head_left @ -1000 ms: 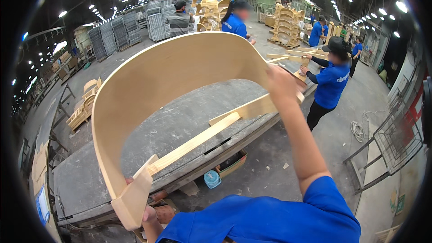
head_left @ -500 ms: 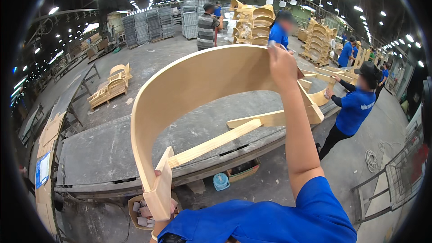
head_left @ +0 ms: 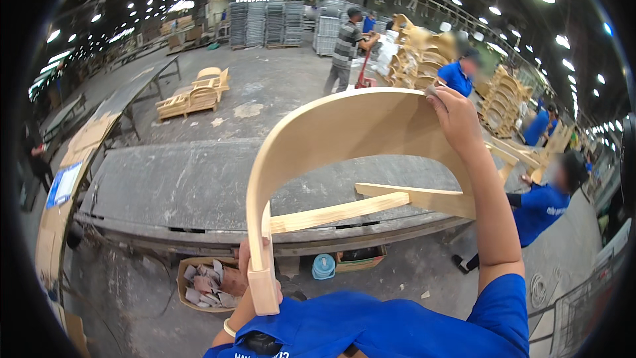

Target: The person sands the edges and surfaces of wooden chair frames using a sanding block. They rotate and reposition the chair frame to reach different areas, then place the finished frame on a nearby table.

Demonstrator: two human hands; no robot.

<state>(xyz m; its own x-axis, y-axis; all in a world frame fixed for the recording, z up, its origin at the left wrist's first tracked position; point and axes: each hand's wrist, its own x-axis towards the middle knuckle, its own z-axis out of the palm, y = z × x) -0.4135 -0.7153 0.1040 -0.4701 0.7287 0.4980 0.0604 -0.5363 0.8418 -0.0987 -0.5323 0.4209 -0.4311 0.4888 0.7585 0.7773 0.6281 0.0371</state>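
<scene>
The left hand [head_left: 246, 257] clasps the wooden frame [head_left: 351, 126], seemingly steadying it while the right hand [head_left: 456, 113] pinches a greyish pad [head_left: 430, 90].

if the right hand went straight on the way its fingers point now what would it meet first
Probably the rim of the curved wooden panel, right there at the right hand; depth beyond that is hard to judge.

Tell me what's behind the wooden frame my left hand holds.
Through the wooden frame shows the grey workbench; past the frame's upper rim, stacked wooden parts. Its solid wood hides whatever lies directly behind it.
</scene>
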